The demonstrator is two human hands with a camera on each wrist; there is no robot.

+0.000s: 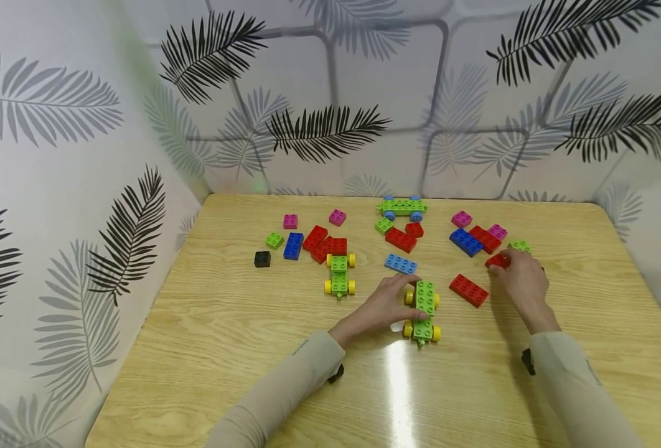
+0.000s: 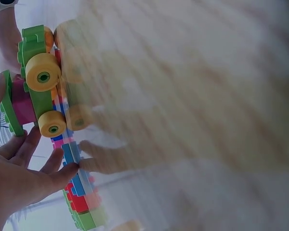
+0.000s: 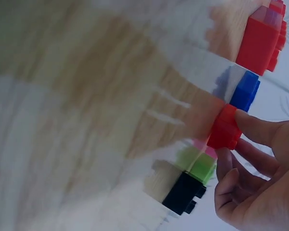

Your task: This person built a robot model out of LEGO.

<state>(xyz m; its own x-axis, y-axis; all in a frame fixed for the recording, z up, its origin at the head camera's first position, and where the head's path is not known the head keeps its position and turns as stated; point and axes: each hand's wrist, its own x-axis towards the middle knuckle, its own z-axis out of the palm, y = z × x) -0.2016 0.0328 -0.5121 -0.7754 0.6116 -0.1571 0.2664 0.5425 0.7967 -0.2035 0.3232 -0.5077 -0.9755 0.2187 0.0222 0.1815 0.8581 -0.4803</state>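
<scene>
My left hand point(image 1: 383, 305) holds a green toy car point(image 1: 422, 333) with yellow wheels, thumb on the near side and fingers on the far side. In the left wrist view a magenta brick point(image 2: 23, 103) sits on the car, topped by a green brick point(image 2: 10, 106) between thumb and fingers. On the table at the right, my right hand point(image 1: 523, 280) pinches a small red brick point(image 1: 497, 261) between thumb and fingers. A black brick point(image 3: 185, 192) and a green brick point(image 3: 202, 166) stand close by it; the hand hides the black one in the head view.
A second green car point(image 1: 339, 274) with yellow wheels stands left of centre. Further back is a green car point(image 1: 402, 207) with blue wheels. Several loose bricks lie around, including a long red brick point(image 1: 468, 290), a light blue brick point(image 1: 401, 264) and a black brick point(image 1: 262, 259).
</scene>
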